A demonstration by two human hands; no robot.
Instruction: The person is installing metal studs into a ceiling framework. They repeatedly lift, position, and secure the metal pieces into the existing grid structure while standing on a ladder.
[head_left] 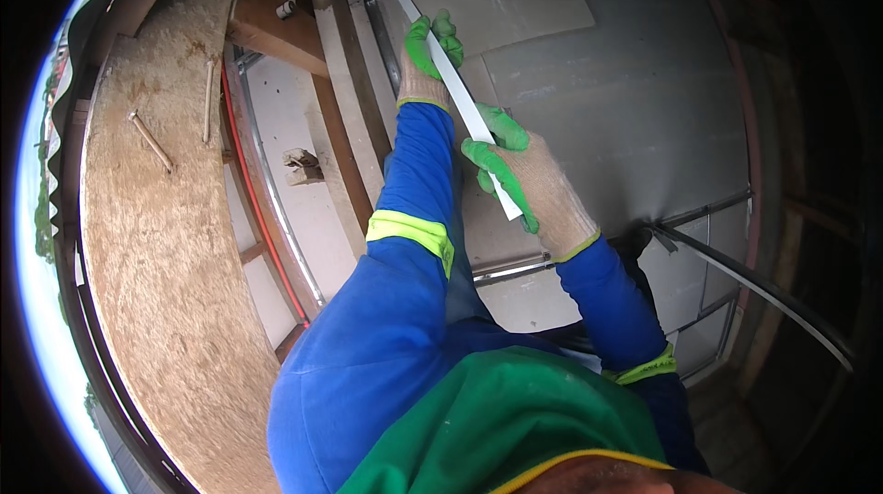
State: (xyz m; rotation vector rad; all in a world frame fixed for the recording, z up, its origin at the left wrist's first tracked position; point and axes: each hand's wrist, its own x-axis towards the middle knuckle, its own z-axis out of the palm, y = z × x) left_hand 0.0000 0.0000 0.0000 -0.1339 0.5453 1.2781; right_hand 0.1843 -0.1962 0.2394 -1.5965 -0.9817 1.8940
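Both hands wear beige knit gloves with green-coated fingers. They grip a long, narrow white strip (467, 108), which slants from the upper left down toward the right. My left hand (428, 57) is closed round the strip farther away, with the thumb on one side and fingers on the other. Nearer to me, my right hand (520, 177) holds the strip close to its lower end, which sticks out a little past the green fingers. The strip's far end rises beyond my left hand beside a grey panel.
Large grey panels (616, 117) lie below and ahead. Wooden beams (345, 62) run at left, next to a red conduit (262, 190). A plywood board (166, 236) with two wooden-handled tools (152, 140) fills the left. A metal bar (754, 287) crosses at right.
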